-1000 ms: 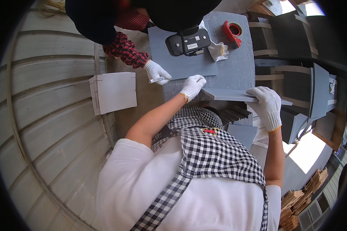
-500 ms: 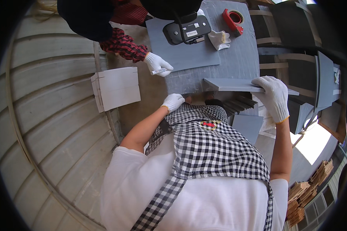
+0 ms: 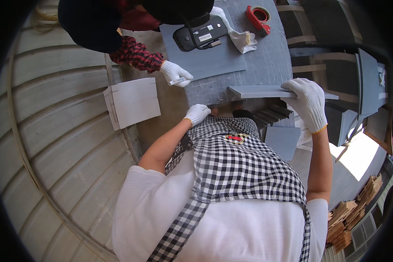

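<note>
Floor opened at left, between the table and the cartons. The table's near edge faced the apron. The panel, seen nearly edge-on, lay across that edge in view, its right end jutting past the table. The right hand was clamped on it near that end. The left hand, fingers curled, was at the apron, apart from the panel; whether it gripped cloth I could not tell.
</note>
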`<state>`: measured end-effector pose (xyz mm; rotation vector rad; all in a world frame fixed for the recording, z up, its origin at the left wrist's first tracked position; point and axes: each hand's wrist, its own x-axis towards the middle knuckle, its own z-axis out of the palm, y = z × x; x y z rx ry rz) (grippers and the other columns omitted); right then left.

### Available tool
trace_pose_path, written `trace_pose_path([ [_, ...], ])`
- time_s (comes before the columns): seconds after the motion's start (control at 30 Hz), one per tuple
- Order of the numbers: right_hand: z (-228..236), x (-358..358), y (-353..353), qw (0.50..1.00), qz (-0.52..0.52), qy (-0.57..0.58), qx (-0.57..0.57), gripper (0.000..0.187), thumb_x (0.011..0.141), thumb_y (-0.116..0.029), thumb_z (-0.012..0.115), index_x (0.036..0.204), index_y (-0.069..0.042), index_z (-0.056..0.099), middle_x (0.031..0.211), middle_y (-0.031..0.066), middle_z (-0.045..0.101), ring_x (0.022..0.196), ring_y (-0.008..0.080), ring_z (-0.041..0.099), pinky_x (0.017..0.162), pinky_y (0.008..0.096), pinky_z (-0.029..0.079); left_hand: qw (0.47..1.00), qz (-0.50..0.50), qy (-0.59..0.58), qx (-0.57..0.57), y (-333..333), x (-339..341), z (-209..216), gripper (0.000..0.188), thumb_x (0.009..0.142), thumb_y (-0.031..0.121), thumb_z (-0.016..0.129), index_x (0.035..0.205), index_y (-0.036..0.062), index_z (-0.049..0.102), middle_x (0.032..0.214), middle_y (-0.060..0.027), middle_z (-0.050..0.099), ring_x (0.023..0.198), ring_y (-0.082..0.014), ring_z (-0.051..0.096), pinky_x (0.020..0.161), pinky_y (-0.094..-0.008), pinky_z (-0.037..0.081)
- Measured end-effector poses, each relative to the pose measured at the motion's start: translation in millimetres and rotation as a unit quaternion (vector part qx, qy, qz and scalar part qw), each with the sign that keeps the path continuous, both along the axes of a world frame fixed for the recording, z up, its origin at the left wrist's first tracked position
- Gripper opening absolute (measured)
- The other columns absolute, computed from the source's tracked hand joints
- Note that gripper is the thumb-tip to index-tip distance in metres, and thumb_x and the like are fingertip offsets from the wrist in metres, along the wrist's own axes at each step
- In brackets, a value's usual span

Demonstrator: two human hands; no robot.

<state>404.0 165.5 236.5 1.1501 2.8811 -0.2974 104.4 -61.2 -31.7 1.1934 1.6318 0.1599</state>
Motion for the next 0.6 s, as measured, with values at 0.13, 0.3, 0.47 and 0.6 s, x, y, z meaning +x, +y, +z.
trace_pose_path([
  [0.13, -5.6, 2.7, 3.5, 1.0, 0.007, 0.004, 0.011, 0.019, 0.076, -0.022, 0.078, 0.094, -0.017, 0.073, 0.088, 0.0033, 0.072, 0.085, 0.0228, 0.068, 0.076, 0.0355, 0.054, 1.0, 0.024, -0.006, -0.003, 1.2, 3.1, 1.0, 0.037, 0.091, 0.036, 0.055, 0.097, 0.0057, 0.075, 0.095, -0.0167, 0.073, 0.092, -0.0355, 0.068, 0.084, -0.0421, 0.052],
  [0.3, -4.6, 1.7, 6.1, 1.0, 0.001, -0.001, 0.002, 0.02, 0.077, -0.022, 0.078, 0.095, -0.017, 0.073, 0.088, 0.0036, 0.072, 0.086, 0.0227, 0.068, 0.075, 0.0355, 0.054, 0.999, 0.026, -0.001, 0.036, 8.7, 7.3, 7.1, 0.035, 0.092, 0.035, 0.056, 0.096, 0.0058, 0.075, 0.092, -0.0152, 0.073, 0.088, -0.034, 0.069, 0.081, -0.0403, 0.052],
  [0.47, -4.4, 1.7, 7.0, 1.0, 0.003, -0.003, -0.002, 0.02, 0.077, -0.022, 0.078, 0.095, -0.017, 0.073, 0.088, 0.0034, 0.072, 0.086, 0.0226, 0.069, 0.075, 0.0355, 0.054, 0.988, 0.086, 0.055, 0.112, 15.5, 15.7, 16.8, 0.034, 0.092, 0.036, 0.057, 0.103, 0.0083, 0.074, 0.088, -0.0153, 0.072, 0.083, -0.0349, 0.069, 0.077, -0.0426, 0.054],
  [0.6, -1.2, 0.1, 6.4, 1.0, 0.004, -0.003, 0.003, 0.02, 0.077, -0.022, 0.078, 0.096, -0.018, 0.073, 0.088, 0.0028, 0.072, 0.086, 0.022, 0.069, 0.075, 0.0351, 0.054, 0.963, 0.091, 0.153, 0.203, 17.1, 16.6, 9.9, 0.044, 0.091, 0.038, 0.059, 0.127, 0.0121, 0.064, 0.082, -0.0149, 0.071, 0.075, -0.0348, 0.069, 0.071, -0.0451, 0.054],
])
